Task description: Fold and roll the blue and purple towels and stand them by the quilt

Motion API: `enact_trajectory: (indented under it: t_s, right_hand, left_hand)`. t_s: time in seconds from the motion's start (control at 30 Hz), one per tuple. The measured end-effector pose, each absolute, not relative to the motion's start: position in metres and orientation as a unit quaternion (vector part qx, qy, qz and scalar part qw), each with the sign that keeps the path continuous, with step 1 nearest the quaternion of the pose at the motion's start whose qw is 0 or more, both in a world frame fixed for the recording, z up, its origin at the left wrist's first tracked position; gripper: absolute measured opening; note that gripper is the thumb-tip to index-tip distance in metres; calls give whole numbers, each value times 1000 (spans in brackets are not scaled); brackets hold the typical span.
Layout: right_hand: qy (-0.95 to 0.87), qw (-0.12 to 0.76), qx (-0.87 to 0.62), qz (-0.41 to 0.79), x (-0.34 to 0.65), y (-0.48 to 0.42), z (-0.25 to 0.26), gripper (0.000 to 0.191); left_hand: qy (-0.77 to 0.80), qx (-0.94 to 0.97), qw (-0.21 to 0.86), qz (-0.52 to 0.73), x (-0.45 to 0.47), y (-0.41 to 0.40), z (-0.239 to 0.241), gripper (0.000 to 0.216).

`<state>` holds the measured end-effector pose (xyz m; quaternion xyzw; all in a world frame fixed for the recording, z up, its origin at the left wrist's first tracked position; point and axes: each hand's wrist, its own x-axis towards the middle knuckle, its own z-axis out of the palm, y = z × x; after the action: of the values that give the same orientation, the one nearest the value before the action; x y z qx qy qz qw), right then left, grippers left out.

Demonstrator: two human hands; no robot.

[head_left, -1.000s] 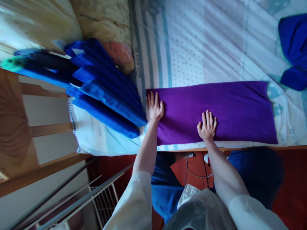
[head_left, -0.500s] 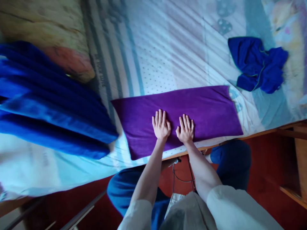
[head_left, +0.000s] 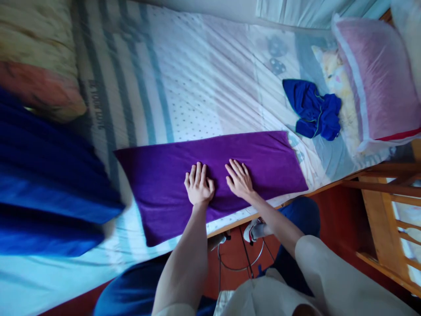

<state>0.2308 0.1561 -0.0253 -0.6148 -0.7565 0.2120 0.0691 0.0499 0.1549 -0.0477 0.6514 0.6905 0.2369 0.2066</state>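
A long purple towel, folded into a strip, lies along the near edge of the bed. My left hand rests flat on its middle, fingers stretched out. My right hand lies flat just to the right of it, fingers spread and angled left. Both palms press on the cloth and hold nothing.
A stack of folded blue towels sits at the left on the bed. A crumpled blue cloth lies at the far right beside a pink pillow. A patterned cushion is at the top left. Wooden bed frame at right, red floor below.
My hands came together from the towel's left end and middle to its centre. The view has swung right, so the blue stack slid left and the pillow came into sight.
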Motion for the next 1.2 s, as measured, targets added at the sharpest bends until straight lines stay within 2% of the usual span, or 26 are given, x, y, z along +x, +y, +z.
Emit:
enact_trajectory:
  t_s: [0.2, 0.33, 0.5, 0.6, 0.77, 0.83, 0.97, 1.03, 1.13, 1.2]
  right_hand:
    - [-724, 39, -671, 153, 328, 226, -23, 59]
    - [-706, 15, -699, 116, 383, 240, -21, 62]
    - [-706, 16, -701, 96, 406, 243, -23, 63]
    - [-704, 56, -702, 92, 412, 246, -29, 60]
    - [-601, 208, -769, 66, 450, 271, -37, 46]
    - [-581, 225, -778, 87, 471, 288, -33, 38]
    - [-598, 193, -755, 189, 504, 324, -20, 19]
    - [-594, 166, -758, 211, 512, 338, -12, 17]
    - [-596, 132, -771, 181, 509, 346, -6, 19]
    - [-614, 131, -769, 121, 495, 339, -5, 23]
  left_hand:
    - [692, 647, 212, 239, 49, 155, -48, 63]
    - [692, 646, 217, 240, 49, 155, -49, 62]
    - [691, 647, 212, 243, 49, 155, -49, 61]
    - [689, 649, 206, 249, 49, 154, -51, 61]
    - [683, 659, 195, 248, 47, 154, -55, 61]
    - [682, 661, 192, 247, 47, 154, -56, 61]
    - [678, 667, 177, 252, 46, 153, -58, 61]
    - [675, 671, 167, 256, 46, 153, -58, 60]
    - [674, 673, 157, 261, 47, 153, -59, 60]
    - [674, 673, 155, 261, 47, 153, -59, 61]
